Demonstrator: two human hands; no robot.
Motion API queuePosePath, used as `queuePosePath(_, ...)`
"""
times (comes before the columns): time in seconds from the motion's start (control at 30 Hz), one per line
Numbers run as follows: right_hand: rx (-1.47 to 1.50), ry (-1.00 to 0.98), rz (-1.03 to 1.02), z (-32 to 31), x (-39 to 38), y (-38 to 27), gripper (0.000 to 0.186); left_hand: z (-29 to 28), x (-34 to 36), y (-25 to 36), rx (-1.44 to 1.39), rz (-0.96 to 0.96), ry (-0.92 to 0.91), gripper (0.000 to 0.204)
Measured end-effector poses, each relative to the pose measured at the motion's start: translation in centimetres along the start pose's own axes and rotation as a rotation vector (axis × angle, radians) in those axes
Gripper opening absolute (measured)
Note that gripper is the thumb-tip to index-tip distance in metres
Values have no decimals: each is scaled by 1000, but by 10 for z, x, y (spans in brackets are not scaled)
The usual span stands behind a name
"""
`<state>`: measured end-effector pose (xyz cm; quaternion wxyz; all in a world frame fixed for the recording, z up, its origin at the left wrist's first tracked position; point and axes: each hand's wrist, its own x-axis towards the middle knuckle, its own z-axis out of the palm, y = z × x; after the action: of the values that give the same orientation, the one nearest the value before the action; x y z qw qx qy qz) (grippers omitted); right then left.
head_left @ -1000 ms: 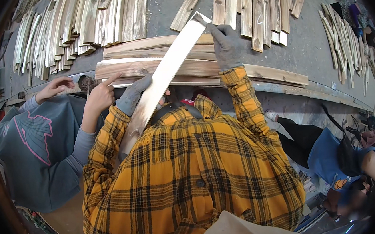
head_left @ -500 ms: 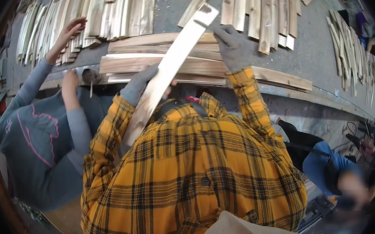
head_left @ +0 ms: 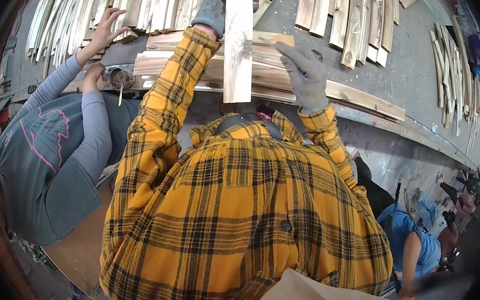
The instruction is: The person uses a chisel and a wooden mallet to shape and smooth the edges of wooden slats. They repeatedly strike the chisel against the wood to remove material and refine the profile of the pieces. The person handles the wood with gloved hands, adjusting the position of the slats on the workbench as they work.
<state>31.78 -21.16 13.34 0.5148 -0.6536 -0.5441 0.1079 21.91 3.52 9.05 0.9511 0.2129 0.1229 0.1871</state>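
Note:
A long pale wooden board (head_left: 238,53) is held out in front of me, its near end hanging over the table edge and its far end cut off by the top of the view. My left hand (head_left: 212,11), in a grey glove, grips it from the left, with fingertips showing at the board's right edge. To the right of the board, apart from it, my right hand (head_left: 307,78) is raised in a grey glove. Its thumb and fingers are drawn together in a pinch; anything between them is too small to make out. Below the board lies a stack of boards (head_left: 187,66).
Rows of boards (head_left: 348,20) with pale marks lie at the far right, and more boards (head_left: 148,9) at the far left. A co-worker (head_left: 51,149) sits at my left beside a can (head_left: 121,77) with a stick. Narrow strips (head_left: 449,74) lie farther right. Another person (head_left: 410,238) is lower right.
The board has swung from a slant across my chest to nearly straight ahead, and my left hand has moved forward with it. My right hand has come away from the board, slightly nearer me.

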Motion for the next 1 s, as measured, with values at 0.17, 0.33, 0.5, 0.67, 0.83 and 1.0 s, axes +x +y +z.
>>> queuePosePath(0.17,-238,-94,-76,-1,-1,-10,35,-3,4,-3,-102,-98,-162,64)
queuePosePath(0.33,-426,-135,-192,-8,-10,-9,36,3,3,-8,-42,-75,-85,65)
queuePosePath(0.5,-363,-73,-136,-13,-9,-9,35,16,-1,-13,65,26,11,64)
queuePosePath(0.67,-169,-162,-96,-17,-17,-5,36,19,5,-20,101,71,94,61)
queuePosePath(0.83,-24,-107,312,-5,-17,-17,61,40,0,-27,179,293,378,50)
queuePosePath(1.0,270,-60,431,-16,-15,0,80,65,41,-74,94,285,291,47)
